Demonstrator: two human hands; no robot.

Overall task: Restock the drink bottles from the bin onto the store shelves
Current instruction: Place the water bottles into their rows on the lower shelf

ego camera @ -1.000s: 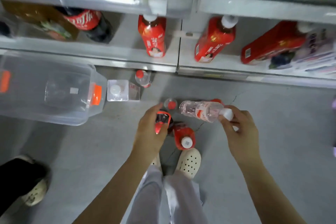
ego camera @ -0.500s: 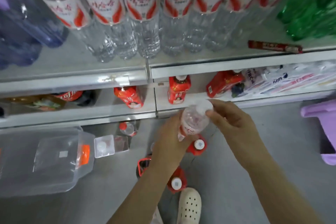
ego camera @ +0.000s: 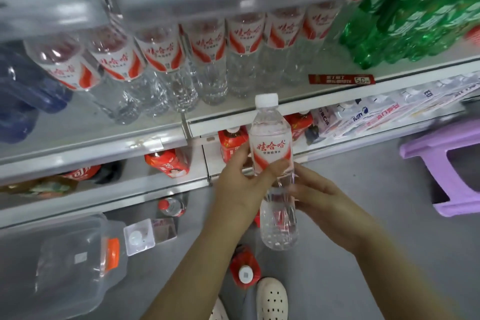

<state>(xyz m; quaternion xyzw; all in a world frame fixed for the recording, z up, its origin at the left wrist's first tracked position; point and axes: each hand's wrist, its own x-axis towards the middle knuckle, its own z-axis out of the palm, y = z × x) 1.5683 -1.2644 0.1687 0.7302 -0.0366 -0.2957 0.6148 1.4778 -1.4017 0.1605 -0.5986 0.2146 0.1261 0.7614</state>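
Observation:
A clear water bottle (ego camera: 271, 148) with a white cap and a red-and-white label stands upright in the air before the shelves. My left hand (ego camera: 240, 187) grips its middle, thumb across the label. My right hand (ego camera: 320, 199) touches the bottle's lower right side with relaxed fingers. Behind it, a row of matching water bottles (ego camera: 205, 60) fills the middle shelf (ego camera: 301, 101). The clear plastic bin (ego camera: 59, 265) with orange latches sits on the floor at lower left. A red-capped bottle (ego camera: 245, 269) stands on the floor by my feet.
Green bottles (ego camera: 405, 31) stand at the shelf's right, dark blue ones (ego camera: 23, 96) at its left. Red tea bottles (ego camera: 168, 162) lie on the lower shelf. A purple stool (ego camera: 446, 166) stands at right. A small square clear container (ego camera: 139, 236) and another bottle (ego camera: 172, 206) sit on the floor.
The water bottle went from lying sideways in my right hand to upright in my left hand's grip, raised toward the middle shelf. My view tilted up from the floor to the shelves.

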